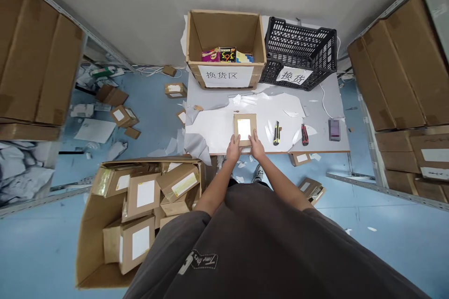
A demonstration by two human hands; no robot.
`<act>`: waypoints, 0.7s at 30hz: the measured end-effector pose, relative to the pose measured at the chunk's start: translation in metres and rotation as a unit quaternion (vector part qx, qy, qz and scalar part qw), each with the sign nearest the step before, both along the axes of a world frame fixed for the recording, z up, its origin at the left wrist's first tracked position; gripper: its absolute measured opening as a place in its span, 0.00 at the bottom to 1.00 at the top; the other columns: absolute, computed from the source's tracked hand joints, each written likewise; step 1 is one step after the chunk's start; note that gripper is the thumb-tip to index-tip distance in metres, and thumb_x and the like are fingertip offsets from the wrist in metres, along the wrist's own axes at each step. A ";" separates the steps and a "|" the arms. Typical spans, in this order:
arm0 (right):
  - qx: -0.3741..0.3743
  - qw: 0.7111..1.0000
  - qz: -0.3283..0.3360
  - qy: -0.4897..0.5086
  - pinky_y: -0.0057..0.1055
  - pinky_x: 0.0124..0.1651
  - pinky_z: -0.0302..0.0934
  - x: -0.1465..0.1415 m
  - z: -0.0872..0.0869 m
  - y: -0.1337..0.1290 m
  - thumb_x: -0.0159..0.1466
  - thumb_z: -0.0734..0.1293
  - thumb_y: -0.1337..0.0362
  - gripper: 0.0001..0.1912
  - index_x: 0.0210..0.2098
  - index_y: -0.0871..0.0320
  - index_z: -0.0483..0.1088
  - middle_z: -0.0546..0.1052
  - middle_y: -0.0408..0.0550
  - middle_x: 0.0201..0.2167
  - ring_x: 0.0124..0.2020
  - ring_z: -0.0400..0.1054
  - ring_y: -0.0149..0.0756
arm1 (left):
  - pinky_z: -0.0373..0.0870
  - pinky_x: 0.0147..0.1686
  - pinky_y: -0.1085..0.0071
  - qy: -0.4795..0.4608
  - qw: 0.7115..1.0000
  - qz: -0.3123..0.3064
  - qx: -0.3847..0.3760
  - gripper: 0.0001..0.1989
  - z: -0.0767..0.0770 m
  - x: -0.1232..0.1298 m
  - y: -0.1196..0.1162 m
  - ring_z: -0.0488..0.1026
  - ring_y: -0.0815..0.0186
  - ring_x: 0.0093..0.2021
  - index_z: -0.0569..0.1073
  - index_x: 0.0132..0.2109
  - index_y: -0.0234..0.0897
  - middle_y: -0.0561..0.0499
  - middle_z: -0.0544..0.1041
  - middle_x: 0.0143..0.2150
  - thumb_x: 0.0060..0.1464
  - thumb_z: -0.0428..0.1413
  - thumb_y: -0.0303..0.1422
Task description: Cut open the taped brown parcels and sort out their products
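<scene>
A small cardboard box [245, 123] with a white label on top is at the front edge of the white-covered table [212, 128]. My left hand [234, 148] grips its near left corner, and my right hand [257, 145] grips its near right corner. To the right lie a yellow-and-black cutter [277, 133] and a red-and-black cutter [305, 135]. Behind stands an open carton [225, 37] with several colourful packages inside and a paper sign on its front.
A black plastic crate [301, 46] stands at the back right of the table, and a phone [334, 130] near its right edge. A large carton [93, 238] full of parcels is at lower left. Shelves with boxes flank both sides; paper scraps litter table and floor.
</scene>
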State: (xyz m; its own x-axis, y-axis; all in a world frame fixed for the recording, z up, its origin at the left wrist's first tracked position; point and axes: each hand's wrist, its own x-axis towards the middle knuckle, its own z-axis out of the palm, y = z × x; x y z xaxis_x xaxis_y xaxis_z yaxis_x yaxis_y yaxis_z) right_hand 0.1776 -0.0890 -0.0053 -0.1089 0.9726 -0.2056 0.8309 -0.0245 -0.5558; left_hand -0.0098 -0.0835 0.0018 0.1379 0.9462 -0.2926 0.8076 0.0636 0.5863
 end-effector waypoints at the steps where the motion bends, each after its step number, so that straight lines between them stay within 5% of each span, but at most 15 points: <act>1: 0.009 1.000 -0.005 0.016 0.48 0.63 0.73 0.000 -0.004 -0.001 0.59 0.64 0.79 0.44 0.75 0.54 0.66 0.46 0.52 0.84 0.64 0.73 0.51 | 0.74 0.66 0.51 -0.003 1.000 0.011 0.000 0.40 -0.003 0.003 -0.002 0.70 0.42 0.72 0.61 0.80 0.43 0.32 0.57 0.81 0.65 0.64 0.29; 7: 0.041 0.997 -0.047 0.051 0.53 0.70 0.68 0.012 -0.002 -0.004 0.64 0.64 0.73 0.38 0.74 0.60 0.67 0.51 0.57 0.83 0.76 0.60 0.57 | 0.69 0.72 0.48 -0.113 0.990 0.072 0.047 0.40 -0.022 0.019 -0.012 0.65 0.44 0.76 0.61 0.79 0.42 0.34 0.64 0.77 0.65 0.64 0.31; 11: 0.105 0.992 0.051 0.053 0.58 0.78 0.55 0.022 0.021 0.005 0.69 0.64 0.71 0.37 0.77 0.54 0.64 0.58 0.52 0.81 0.77 0.57 0.55 | 0.64 0.75 0.50 -0.189 0.973 0.119 0.063 0.52 -0.030 0.020 -0.010 0.64 0.45 0.76 0.54 0.81 0.35 0.32 0.68 0.73 0.59 0.71 0.41; 15: 0.089 0.991 0.086 0.043 0.64 0.80 0.50 0.028 0.030 0.013 0.69 0.71 0.65 0.43 0.80 0.50 0.58 0.52 0.53 0.83 0.80 0.49 0.61 | 0.64 0.74 0.46 -0.142 0.973 0.180 0.037 0.58 -0.023 0.013 -0.010 0.60 0.40 0.78 0.51 0.82 0.36 0.31 0.62 0.77 0.54 0.74 0.39; 21: 0.048 0.992 0.105 0.056 0.66 0.79 0.49 0.015 0.010 0.008 0.66 0.73 0.68 0.41 0.77 0.52 0.65 0.49 0.54 0.83 0.84 0.37 0.64 | 0.60 0.78 0.49 -0.100 0.989 0.002 0.107 0.43 0.000 0.008 -0.013 0.51 0.45 0.83 0.64 0.78 0.47 0.43 0.47 0.85 0.60 0.65 0.24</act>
State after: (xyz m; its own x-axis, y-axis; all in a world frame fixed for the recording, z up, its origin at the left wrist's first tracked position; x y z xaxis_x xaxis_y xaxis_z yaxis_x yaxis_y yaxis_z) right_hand 0.1927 -0.0805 0.0044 -0.3285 0.9403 -0.0888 0.7454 0.2004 -0.6357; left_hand -0.0013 -0.0968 0.0014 0.1684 0.9843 -0.0521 0.6735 -0.0763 0.7353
